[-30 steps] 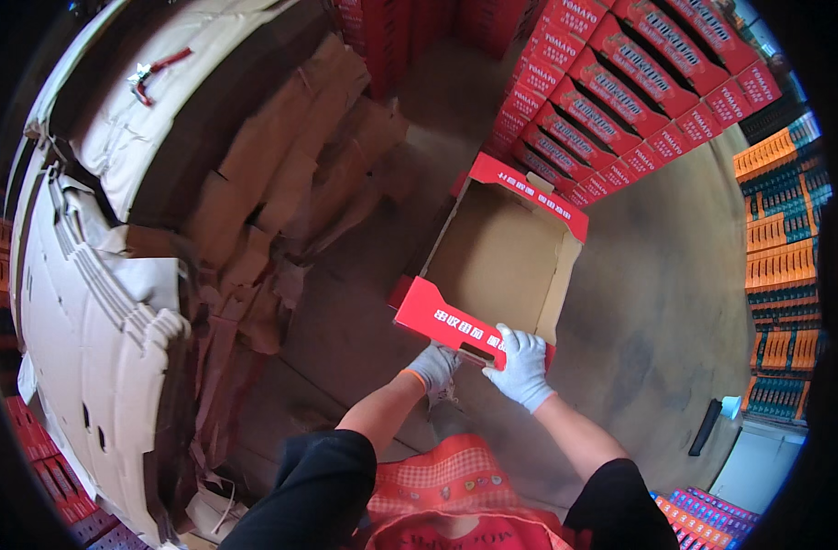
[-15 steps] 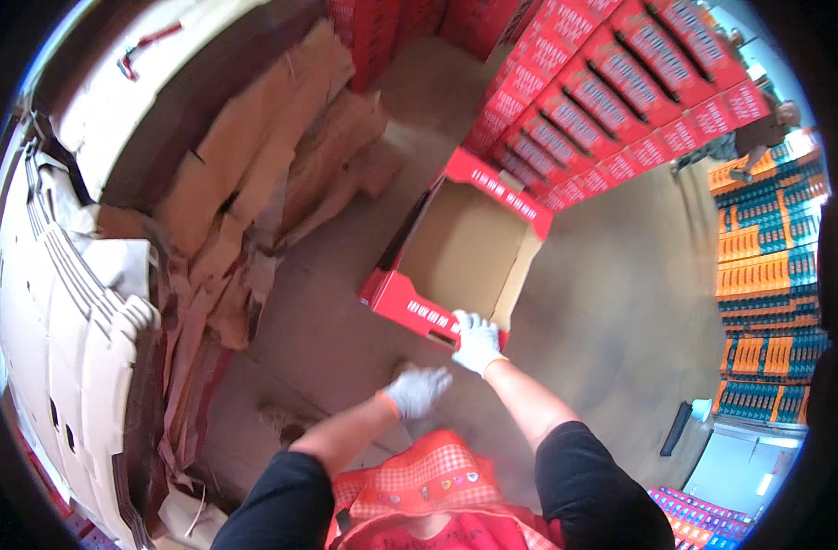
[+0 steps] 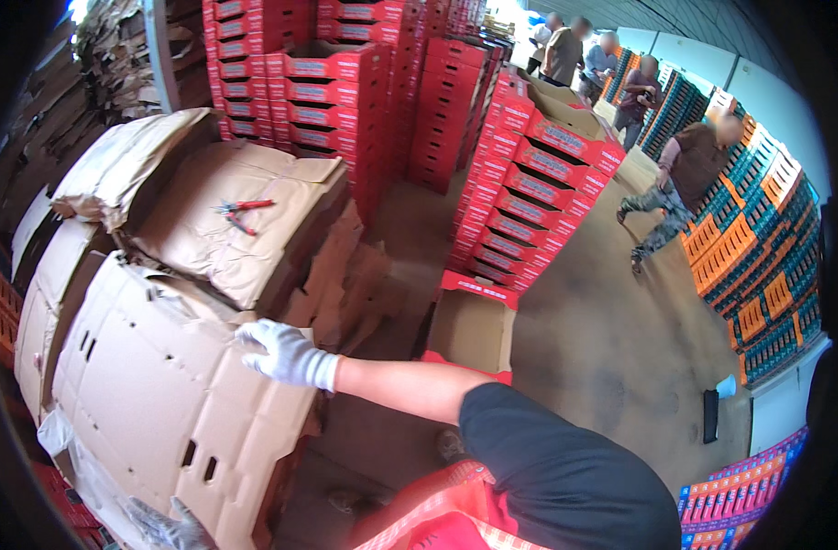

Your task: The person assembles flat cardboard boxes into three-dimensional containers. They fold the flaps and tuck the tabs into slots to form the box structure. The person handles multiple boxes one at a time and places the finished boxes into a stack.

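A stack of flat brown cardboard box blanks (image 3: 153, 357) with slots cut in them lies at my left. My right hand (image 3: 286, 353), in a white glove, reaches across to the far right edge of the top blank, its fingers apart and resting at the cardboard. At the near left side of the stack, my left hand (image 3: 176, 530), gloved too, shows at the lower edge with its fingers spread beside the blank. An open red cardboard tray (image 3: 474, 332) stands on the floor ahead, with nothing in it and no hand on it.
Tied brown cardboard bundles (image 3: 245, 206) lie beyond the blanks, with red-handled pliers (image 3: 243, 213) on top. Tall stacks of red trays (image 3: 538, 183) rise ahead. A person (image 3: 694, 174) walks at the right, by orange and green crates (image 3: 758, 247); several others stand farther back.
My view has turned left. My right hand has let go of the red tray and moved to the cardboard blanks; my left hand has moved to their near left side.
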`<action>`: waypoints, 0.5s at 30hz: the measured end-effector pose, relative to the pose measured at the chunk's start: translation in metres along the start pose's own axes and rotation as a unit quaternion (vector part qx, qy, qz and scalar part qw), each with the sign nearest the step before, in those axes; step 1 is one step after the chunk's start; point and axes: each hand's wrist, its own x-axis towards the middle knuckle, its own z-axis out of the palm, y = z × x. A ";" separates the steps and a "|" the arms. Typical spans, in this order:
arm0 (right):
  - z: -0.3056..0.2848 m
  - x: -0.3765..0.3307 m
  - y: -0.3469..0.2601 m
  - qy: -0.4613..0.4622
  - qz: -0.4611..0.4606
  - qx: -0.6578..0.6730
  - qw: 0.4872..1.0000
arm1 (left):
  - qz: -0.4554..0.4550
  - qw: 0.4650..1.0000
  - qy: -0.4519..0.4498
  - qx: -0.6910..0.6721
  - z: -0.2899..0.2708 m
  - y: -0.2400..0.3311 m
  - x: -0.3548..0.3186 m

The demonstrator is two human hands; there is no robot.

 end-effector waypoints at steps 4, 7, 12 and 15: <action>0.075 0.065 -0.007 -0.022 0.145 -0.251 0.957 | -0.141 0.989 -0.045 0.015 0.089 -0.134 0.018; 0.112 0.074 -0.001 -0.163 0.304 -0.211 0.915 | -0.199 0.947 -0.002 -0.252 0.145 -0.154 0.022; 0.114 0.076 -0.007 -0.183 0.259 -0.290 0.903 | -0.295 0.676 -0.065 -0.672 0.090 -0.128 0.047; 0.078 0.095 -0.011 -0.224 0.201 -0.269 0.915 | -0.301 0.652 -0.074 -0.692 0.020 -0.128 0.040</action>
